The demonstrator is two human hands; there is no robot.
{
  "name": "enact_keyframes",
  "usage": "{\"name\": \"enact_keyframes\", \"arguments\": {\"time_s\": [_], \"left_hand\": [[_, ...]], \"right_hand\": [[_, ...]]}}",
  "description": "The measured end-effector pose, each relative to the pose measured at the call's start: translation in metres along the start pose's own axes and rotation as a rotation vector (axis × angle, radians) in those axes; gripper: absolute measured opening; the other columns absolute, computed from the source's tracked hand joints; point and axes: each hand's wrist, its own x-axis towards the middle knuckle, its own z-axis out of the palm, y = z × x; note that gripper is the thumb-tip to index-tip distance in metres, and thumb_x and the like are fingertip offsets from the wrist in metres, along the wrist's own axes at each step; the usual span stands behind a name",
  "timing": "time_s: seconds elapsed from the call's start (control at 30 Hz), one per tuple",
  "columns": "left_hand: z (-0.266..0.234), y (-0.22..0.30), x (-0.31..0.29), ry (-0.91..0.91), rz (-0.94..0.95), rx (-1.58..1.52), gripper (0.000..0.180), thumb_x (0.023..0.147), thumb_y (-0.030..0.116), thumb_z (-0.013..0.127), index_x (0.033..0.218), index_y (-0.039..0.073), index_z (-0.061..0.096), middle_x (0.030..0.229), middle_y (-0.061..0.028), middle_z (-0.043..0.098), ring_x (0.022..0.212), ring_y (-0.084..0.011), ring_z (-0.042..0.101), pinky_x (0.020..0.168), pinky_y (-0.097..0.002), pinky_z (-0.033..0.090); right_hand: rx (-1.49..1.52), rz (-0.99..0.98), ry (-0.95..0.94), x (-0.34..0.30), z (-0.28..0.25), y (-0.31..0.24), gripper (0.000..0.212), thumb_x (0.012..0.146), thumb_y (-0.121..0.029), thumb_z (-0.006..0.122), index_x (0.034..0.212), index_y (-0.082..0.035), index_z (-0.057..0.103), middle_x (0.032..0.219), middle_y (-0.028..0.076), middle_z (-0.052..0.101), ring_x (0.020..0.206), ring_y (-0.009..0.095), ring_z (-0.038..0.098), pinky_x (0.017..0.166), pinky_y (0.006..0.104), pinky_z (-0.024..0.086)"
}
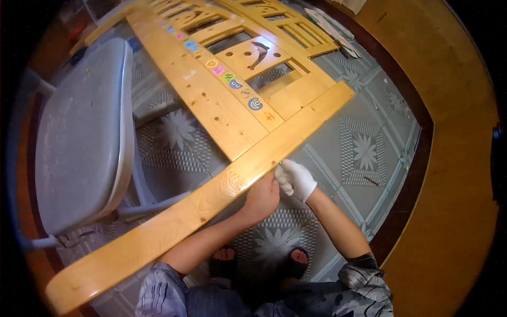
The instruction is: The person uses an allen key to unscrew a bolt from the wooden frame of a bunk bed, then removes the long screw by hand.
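Observation:
A varnished pine panel (222,122) with cut-outs, a dolphin shape and colourful cartoon stickers slopes away from me. Its thick wooden post (211,193), rounded at the near-left end, crosses in front of me. My bare left hand (262,198) is closed against the near side of the post, its thumb up. Beside it, my right hand (297,180) wears a white glove, and its fingers curl inward close to the post's edge. The two hands nearly meet there. Whatever sits between their fingers is hidden or too small to make out.
A grey folding chair (84,137) stands close on the left, by the post. Behind lies another slatted pine panel (296,29), with flat boards (332,31) next to it. Patterned grey tiles (364,150) cover the floor, bordered by a dark strip and a brown surface (449,211) at right.

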Motion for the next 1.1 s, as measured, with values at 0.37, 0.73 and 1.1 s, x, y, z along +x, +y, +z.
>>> {"name": "enact_keyframes", "arguments": {"time_s": [0.37,0.73,1.1], "left_hand": [[0.022,-0.002,0.004,0.036,-0.519,-0.718,0.033,0.092,0.02,0.037,0.117,0.003,0.05,0.113,-0.0098,0.054,0.099,-0.0193,0.051,0.087,-0.0338,0.038],[0.024,-0.007,0.009,0.051,-0.882,-1.142,0.03,0.092,0.025,0.039,0.111,0.006,0.052,0.111,-0.006,0.055,0.104,-0.0169,0.05,0.086,-0.0313,0.039],[0.027,-0.02,0.017,-0.095,-0.83,-1.204,0.028,0.092,0.024,0.033,0.101,0.008,0.054,0.098,-0.0041,0.058,0.094,-0.0163,0.052,0.083,-0.0312,0.04]], "right_hand": [[-1.653,-0.944,0.667,-0.003,0.011,0.02,0.021,0.082,-0.028,0.053,0.075,-0.008,0.054,0.07,0.013,0.057,0.059,0.032,0.057,0.053,0.0438,0.046],[0.532,0.118,-0.46,0.004,-0.026,0.024,0.037,0.09,-0.042,0.044,0.078,-0.008,0.052,0.065,0.002,0.05,0.052,0.014,0.046,0.042,0.0236,0.036],[-0.632,-0.242,0.31,-0.013,0.004,0.008,0.037,0.09,-0.04,0.044,0.076,-0.007,0.053,0.061,0.003,0.047,0.058,0.017,0.053,0.044,0.0263,0.039]]}}
